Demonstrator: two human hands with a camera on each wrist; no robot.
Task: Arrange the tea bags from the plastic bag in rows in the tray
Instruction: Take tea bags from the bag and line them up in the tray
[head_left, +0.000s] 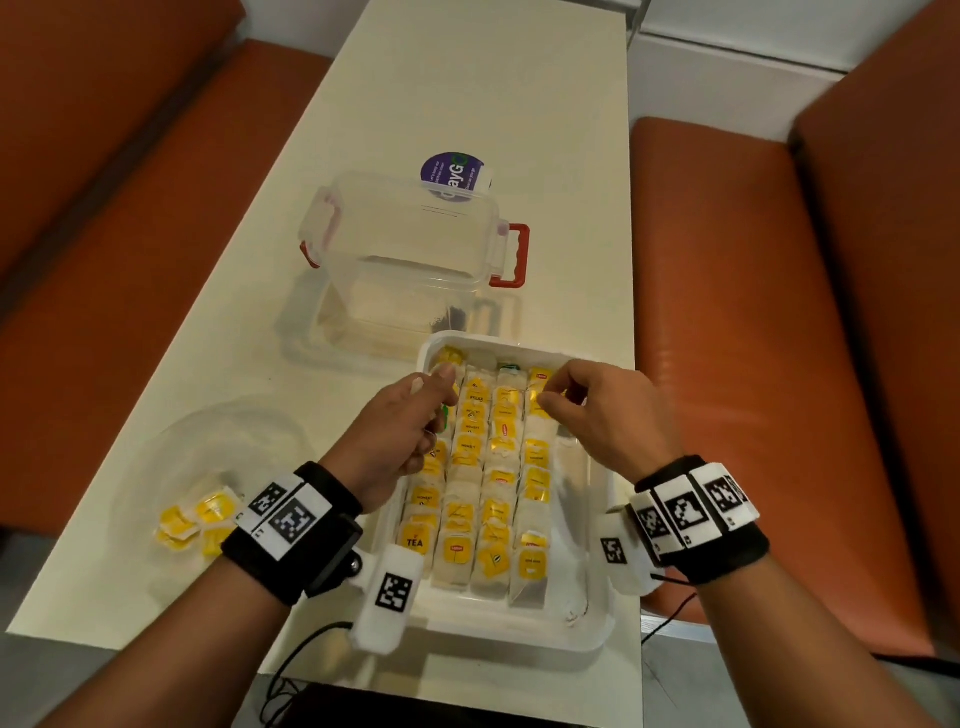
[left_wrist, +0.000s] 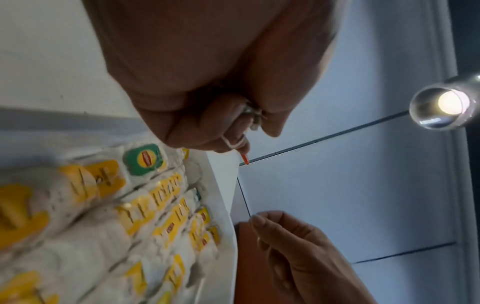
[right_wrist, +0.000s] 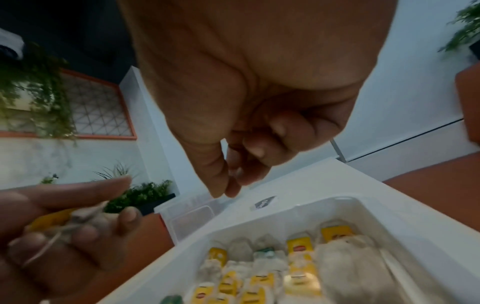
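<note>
A white tray (head_left: 519, 631) near the table's front edge holds several rows of tea bags (head_left: 498, 483) with yellow tags, and a green-tagged one (left_wrist: 145, 159) at the far end. My left hand (head_left: 441, 384) hovers over the tray's far left corner and grips a tea bag (right_wrist: 52, 221) by its yellow tag, with string looped round the fingers. My right hand (head_left: 545, 395) hangs over the far right rows. Its fingers are curled and thumb and forefinger tips meet, with nothing visible between them. The clear plastic bag (head_left: 234, 457) lies to the left, with loose tea bags (head_left: 192, 519) in it.
A clear lidded container (head_left: 405, 244) with red handles stands just beyond the tray, with a purple round sticker (head_left: 452, 174) behind it. Orange bench seats (head_left: 727, 312) flank the narrow cream table (head_left: 467, 78). Black cables trail off the front edge.
</note>
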